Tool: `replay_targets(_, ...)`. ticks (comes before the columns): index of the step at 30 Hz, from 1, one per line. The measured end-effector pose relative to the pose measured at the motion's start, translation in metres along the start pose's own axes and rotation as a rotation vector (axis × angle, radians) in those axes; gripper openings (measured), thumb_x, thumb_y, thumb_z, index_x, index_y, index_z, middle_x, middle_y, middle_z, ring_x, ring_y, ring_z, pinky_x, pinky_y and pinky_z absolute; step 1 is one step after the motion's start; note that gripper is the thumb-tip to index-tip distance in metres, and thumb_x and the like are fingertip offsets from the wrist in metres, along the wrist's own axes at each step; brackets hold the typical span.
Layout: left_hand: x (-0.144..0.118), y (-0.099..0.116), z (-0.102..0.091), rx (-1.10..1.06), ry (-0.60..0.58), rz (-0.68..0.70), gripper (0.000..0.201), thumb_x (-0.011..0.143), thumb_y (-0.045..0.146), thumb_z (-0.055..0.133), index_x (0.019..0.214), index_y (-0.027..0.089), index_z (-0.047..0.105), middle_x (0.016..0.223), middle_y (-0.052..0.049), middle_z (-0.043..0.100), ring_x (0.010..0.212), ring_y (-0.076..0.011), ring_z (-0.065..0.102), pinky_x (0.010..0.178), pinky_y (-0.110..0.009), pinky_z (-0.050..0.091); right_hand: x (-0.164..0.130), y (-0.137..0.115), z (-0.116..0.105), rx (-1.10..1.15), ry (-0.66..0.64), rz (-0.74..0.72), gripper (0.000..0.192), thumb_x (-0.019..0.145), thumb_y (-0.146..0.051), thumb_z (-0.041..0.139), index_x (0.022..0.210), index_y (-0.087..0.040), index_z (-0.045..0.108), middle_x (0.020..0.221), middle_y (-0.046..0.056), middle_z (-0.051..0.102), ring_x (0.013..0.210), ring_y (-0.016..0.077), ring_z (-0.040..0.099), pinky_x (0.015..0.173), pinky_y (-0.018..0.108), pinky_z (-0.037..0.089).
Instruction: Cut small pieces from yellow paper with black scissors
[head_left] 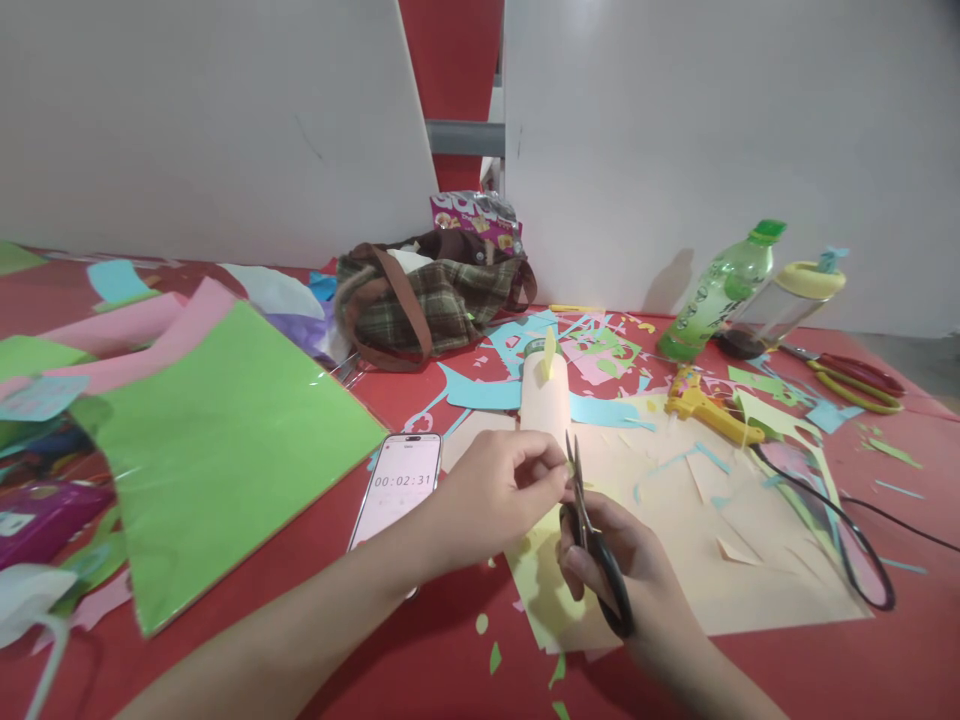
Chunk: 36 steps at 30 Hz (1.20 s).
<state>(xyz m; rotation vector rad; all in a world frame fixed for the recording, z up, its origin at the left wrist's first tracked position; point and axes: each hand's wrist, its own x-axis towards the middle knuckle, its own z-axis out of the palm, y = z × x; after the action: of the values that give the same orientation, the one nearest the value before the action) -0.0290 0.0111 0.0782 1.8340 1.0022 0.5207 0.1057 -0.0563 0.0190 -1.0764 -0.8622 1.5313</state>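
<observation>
My right hand (pixel 626 560) grips black-handled scissors (pixel 581 510), their blades pointing up and slightly parted. Close against the blades, my left hand (pixel 502 490) is closed in a pinch on a small yellowish scrap of paper (pixel 571 468), mostly hidden by the fingers. Just beyond the hands lies a pale peach paper tube (pixel 544 400) with a yellow paper piece standing on it and light blue paper strips (pixel 487 394) at its sides. Under my right hand is a yellow paper sheet (pixel 551 600), over a larger cream sheet (pixel 765 590).
A phone (pixel 401 475) showing a timer lies left of my hands, beside a large green paper pack (pixel 240 460). Behind stands a plaid bag (pixel 450 300). To the right are a yellow glue gun (pixel 712 415) with its cord, a green bottle (pixel 724 290), a clear cup (pixel 787 305) and red-handled pliers (pixel 859 372).
</observation>
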Motion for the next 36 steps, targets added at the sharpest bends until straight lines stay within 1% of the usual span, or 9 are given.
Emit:
replay_targets(3,-0.0002,-0.0003,-0.0032,0.043,-0.036,-0.007,0.017,0.075,0.024,0.041,0.066,0.016,0.054,0.054,0.005,0.046,0.051,-0.0067,0.042,0.048,-0.017,0.032,0.0,0.0019,-0.0013,0.005,0.001,-0.008,0.026,0.064,-0.024,0.066,0.087,-0.021,0.055,0.056,-0.005,0.047,0.044,0.0067,0.042,0.042,0.019,0.033)
replay_targets(6,-0.0008,-0.0017,-0.0062,0.078,-0.082,0.003,0.017,0.075,0.025,0.04,0.065,0.017,0.051,0.052,0.005,0.042,0.05,-0.0065,0.039,0.046,-0.017,0.03,0.0008,0.0022,-0.0036,0.021,0.006,-0.042,0.028,0.065,-0.028,0.065,0.091,-0.022,0.054,0.059,-0.004,0.049,0.048,0.0081,0.044,0.046,0.02,0.034)
replay_targets(10,-0.0017,-0.0022,-0.0086,0.129,-0.21,0.001,0.014,0.071,0.02,0.04,0.059,0.016,0.045,0.05,0.006,0.039,0.047,-0.0056,0.034,0.043,-0.016,0.026,0.0027,0.0012,-0.0057,0.039,0.064,-0.121,0.035,0.062,-0.028,0.068,0.093,-0.024,0.052,0.068,-0.003,0.05,0.06,0.0108,0.047,0.052,0.02,0.037)
replay_targets(14,-0.0023,-0.0017,-0.0073,0.229,-0.323,0.026,0.012,0.066,0.016,0.041,0.055,0.015,0.044,0.048,0.006,0.036,0.045,-0.0054,0.032,0.041,-0.017,0.024,0.0029,0.0005,-0.006,0.042,0.132,-0.118,0.033,0.063,-0.022,0.067,0.091,-0.025,0.051,0.072,-0.003,0.049,0.064,0.0115,0.049,0.055,0.021,0.039)
replay_targets(16,-0.0024,-0.0015,-0.0056,0.268,-0.359,0.051,0.011,0.065,0.014,0.04,0.056,0.016,0.046,0.047,0.006,0.037,0.044,-0.0055,0.033,0.041,-0.017,0.024,0.0024,0.001,-0.0062,0.021,0.126,-0.112,0.034,0.064,-0.019,0.066,0.093,-0.025,0.05,0.072,-0.003,0.049,0.065,0.0115,0.05,0.056,0.021,0.039)
replay_targets(21,-0.002,0.0,-0.0029,0.305,-0.443,0.075,0.012,0.062,0.009,0.038,0.057,0.015,0.048,0.045,0.005,0.037,0.041,-0.0052,0.033,0.038,-0.018,0.021,0.002,0.0052,-0.0076,-0.015,0.044,-0.117,0.036,0.065,-0.017,0.066,0.095,-0.027,0.049,0.072,-0.004,0.049,0.063,0.0093,0.05,0.057,0.019,0.04)
replay_targets(28,-0.0009,-0.0005,-0.0033,0.311,-0.447,0.103,0.011,0.062,0.01,0.04,0.056,0.015,0.047,0.045,0.006,0.039,0.042,-0.0049,0.034,0.038,-0.017,0.021,0.0018,0.0052,-0.007,-0.067,0.042,-0.1,0.035,0.065,-0.017,0.065,0.094,-0.026,0.048,0.073,-0.004,0.05,0.062,0.0096,0.049,0.055,0.02,0.039)
replay_targets(32,-0.0014,-0.0014,-0.0042,0.303,-0.404,0.113,0.011,0.064,0.012,0.041,0.059,0.015,0.05,0.047,0.005,0.039,0.043,-0.0056,0.035,0.04,-0.017,0.023,0.0002,0.0003,-0.0039,-0.066,0.069,-0.081,0.033,0.064,-0.019,0.065,0.093,-0.024,0.049,0.072,-0.003,0.05,0.059,0.0105,0.049,0.054,0.021,0.039)
replay_targets(36,-0.0019,-0.0006,-0.005,0.281,-0.343,0.096,0.013,0.066,0.012,0.039,0.059,0.015,0.05,0.048,0.005,0.04,0.044,-0.0063,0.035,0.041,-0.018,0.024,0.0003,-0.0022,-0.0022,-0.043,0.109,-0.073,0.033,0.063,-0.02,0.066,0.091,-0.024,0.05,0.071,-0.003,0.049,0.059,0.0104,0.048,0.052,0.02,0.038)
